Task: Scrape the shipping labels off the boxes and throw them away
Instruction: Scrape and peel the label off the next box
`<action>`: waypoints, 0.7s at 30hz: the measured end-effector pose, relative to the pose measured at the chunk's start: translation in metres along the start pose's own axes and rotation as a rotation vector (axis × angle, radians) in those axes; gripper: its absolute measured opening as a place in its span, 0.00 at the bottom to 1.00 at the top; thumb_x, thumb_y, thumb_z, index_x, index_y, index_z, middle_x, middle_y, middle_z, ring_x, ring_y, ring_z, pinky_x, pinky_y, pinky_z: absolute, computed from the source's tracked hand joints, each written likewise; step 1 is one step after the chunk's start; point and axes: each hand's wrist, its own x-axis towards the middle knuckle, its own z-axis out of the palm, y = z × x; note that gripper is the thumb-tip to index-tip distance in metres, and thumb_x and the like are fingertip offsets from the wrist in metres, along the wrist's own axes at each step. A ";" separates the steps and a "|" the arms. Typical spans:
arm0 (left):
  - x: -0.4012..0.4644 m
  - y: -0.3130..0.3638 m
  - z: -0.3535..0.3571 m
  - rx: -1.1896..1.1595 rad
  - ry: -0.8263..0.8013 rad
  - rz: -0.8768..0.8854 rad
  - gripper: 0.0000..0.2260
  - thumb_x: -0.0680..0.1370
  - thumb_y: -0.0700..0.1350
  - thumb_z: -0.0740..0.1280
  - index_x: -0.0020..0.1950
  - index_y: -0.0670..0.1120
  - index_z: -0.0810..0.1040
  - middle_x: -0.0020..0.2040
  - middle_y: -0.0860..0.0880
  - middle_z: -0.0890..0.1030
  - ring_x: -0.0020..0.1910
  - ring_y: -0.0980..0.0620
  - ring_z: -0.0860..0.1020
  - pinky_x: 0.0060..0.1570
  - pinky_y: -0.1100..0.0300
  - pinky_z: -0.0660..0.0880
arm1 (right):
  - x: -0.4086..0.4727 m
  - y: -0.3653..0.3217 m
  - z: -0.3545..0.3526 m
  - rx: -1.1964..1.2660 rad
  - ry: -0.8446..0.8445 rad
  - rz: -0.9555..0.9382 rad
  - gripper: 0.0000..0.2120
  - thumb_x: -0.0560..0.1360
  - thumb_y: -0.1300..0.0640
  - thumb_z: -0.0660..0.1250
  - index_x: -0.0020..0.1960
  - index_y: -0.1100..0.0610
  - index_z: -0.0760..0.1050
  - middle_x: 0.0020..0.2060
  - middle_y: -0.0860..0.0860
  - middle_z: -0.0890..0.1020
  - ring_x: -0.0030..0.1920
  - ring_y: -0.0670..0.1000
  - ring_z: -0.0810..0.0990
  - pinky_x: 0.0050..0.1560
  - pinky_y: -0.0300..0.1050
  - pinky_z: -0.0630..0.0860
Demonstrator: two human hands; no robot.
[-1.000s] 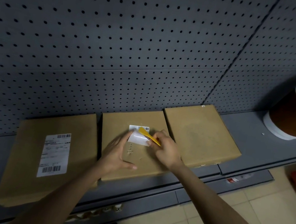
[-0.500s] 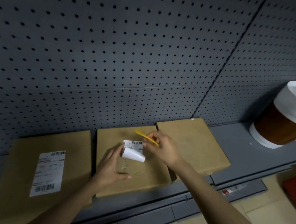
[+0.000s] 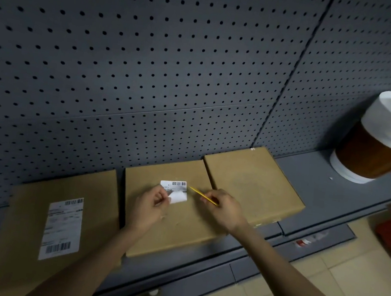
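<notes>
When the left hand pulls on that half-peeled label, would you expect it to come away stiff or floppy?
Probably floppy: the half-peeled label already folds over where the left hand pinches it. It looks like thin paper, so it may tear. Its top edge seems stuck to the middle box.

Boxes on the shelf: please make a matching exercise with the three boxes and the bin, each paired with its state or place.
1. left box
2. middle box
3. right box
4. bin

a. top without label
b. label partly peeled
c. at the shelf's right end
d. label whole and flat

Pairs: 1-d, 2-b, 3-a, 4-c
</notes>
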 end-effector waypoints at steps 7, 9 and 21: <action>-0.003 0.004 -0.021 -0.129 0.083 -0.040 0.08 0.76 0.39 0.65 0.38 0.46 0.72 0.36 0.51 0.76 0.37 0.57 0.74 0.37 0.69 0.68 | -0.001 -0.001 -0.003 0.018 -0.002 -0.051 0.07 0.78 0.51 0.63 0.52 0.49 0.79 0.50 0.50 0.78 0.51 0.51 0.78 0.50 0.43 0.72; -0.002 0.005 -0.028 -0.127 0.107 -0.034 0.06 0.76 0.40 0.65 0.40 0.44 0.72 0.37 0.52 0.76 0.37 0.59 0.74 0.36 0.69 0.67 | 0.001 -0.005 -0.004 0.017 -0.010 -0.064 0.07 0.78 0.50 0.63 0.52 0.48 0.79 0.52 0.49 0.78 0.51 0.51 0.78 0.52 0.45 0.74; 0.027 0.020 -0.064 -0.075 0.186 0.060 0.05 0.76 0.47 0.65 0.41 0.51 0.73 0.39 0.52 0.77 0.40 0.54 0.76 0.40 0.57 0.71 | 0.002 -0.024 -0.007 -0.034 -0.029 -0.090 0.08 0.78 0.52 0.62 0.52 0.48 0.79 0.54 0.51 0.78 0.54 0.53 0.78 0.56 0.46 0.73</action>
